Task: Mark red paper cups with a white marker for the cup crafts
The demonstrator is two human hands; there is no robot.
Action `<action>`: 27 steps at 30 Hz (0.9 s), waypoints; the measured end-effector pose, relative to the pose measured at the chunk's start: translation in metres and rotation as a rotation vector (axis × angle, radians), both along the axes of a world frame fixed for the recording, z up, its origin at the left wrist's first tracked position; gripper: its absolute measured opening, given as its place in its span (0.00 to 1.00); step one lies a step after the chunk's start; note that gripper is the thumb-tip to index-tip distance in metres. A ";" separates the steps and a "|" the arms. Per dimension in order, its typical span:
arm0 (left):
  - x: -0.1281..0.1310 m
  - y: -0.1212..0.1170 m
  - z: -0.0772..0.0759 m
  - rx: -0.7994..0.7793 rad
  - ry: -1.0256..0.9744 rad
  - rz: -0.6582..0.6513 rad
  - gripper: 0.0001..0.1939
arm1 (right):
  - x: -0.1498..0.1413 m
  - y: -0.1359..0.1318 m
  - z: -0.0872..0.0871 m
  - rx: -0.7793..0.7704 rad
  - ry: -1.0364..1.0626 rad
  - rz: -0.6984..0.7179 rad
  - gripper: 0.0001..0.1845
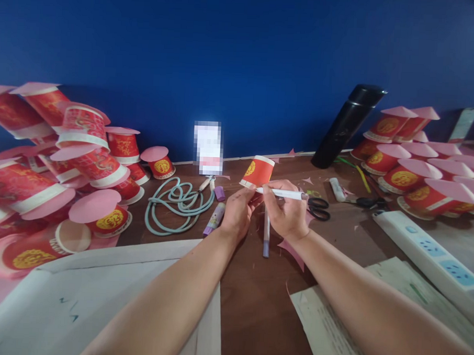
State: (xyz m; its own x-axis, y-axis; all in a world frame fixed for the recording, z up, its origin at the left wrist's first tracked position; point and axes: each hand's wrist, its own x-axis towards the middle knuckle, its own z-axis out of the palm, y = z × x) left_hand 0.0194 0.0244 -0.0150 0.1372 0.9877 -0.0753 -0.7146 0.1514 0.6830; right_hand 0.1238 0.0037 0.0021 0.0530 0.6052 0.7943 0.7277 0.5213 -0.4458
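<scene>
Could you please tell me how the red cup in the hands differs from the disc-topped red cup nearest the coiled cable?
The held cup has no pink disc on top; the other cup has a pink disc on its upper end.
The held cup is in the left hand, with a white pen at its lower edge; the other cup stands untouched on the table.
Both are red with a gold emblem.
</scene>
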 end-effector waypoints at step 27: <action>0.000 -0.001 -0.001 0.054 0.073 -0.026 0.09 | 0.000 0.000 0.001 -0.003 0.057 -0.049 0.05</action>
State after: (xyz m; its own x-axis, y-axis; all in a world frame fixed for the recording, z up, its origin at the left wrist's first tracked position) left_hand 0.0193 0.0236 -0.0163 0.1588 0.9868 -0.0325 -0.6588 0.1304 0.7409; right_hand 0.1241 0.0036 0.0026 0.1277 0.6030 0.7875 0.7254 0.4846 -0.4887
